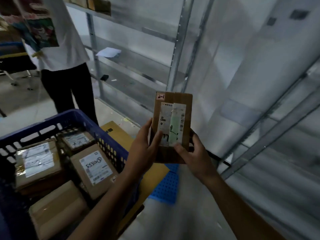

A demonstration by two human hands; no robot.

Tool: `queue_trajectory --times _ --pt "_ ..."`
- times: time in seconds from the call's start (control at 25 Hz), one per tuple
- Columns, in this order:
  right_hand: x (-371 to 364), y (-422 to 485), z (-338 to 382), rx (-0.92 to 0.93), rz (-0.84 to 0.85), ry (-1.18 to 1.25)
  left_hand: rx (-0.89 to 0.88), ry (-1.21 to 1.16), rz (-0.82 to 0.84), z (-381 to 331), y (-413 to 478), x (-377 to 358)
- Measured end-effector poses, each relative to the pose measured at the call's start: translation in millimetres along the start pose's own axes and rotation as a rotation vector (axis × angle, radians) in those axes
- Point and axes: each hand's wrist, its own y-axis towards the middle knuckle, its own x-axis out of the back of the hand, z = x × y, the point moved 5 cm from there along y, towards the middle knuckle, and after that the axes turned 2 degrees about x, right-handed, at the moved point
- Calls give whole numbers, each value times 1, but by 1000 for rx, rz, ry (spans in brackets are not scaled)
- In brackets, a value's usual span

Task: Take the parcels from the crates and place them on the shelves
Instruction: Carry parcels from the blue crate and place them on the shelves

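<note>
Head view: a blue slatted plastic crate point(72, 116) at lower left holds several brown cardboard parcels with white labels point(94, 172). Right of it, before grey metal shelves point(180, 49), a small taped brown cardboard parcel point(171, 125) marked "2-1" is held upright. The left hand point(143, 148) and right hand point(192, 155) grip its lower sides, thumbs on the front label.

Parcel point(172, 125): lower corners hidden under left hand point(143, 149) and right hand point(192, 153); small label print can't be read. Crate point(69, 118): cut off by left edge, nearest box inside blurred. Person point(65, 49): cropped above the chest by top edge. Boxes point(98, 4) on shelf point(121, 20): blurred, cropped at top
</note>
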Motion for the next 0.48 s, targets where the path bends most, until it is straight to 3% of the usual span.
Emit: queue_trajectory --times 0.28,0.48 --pt "157 -44 -43 -33 -210 -13 -162 476 148 -53 11 -140" --pt "297 -87 -66 -18 -370 -2 -301 565 270 -96 -1 -284"
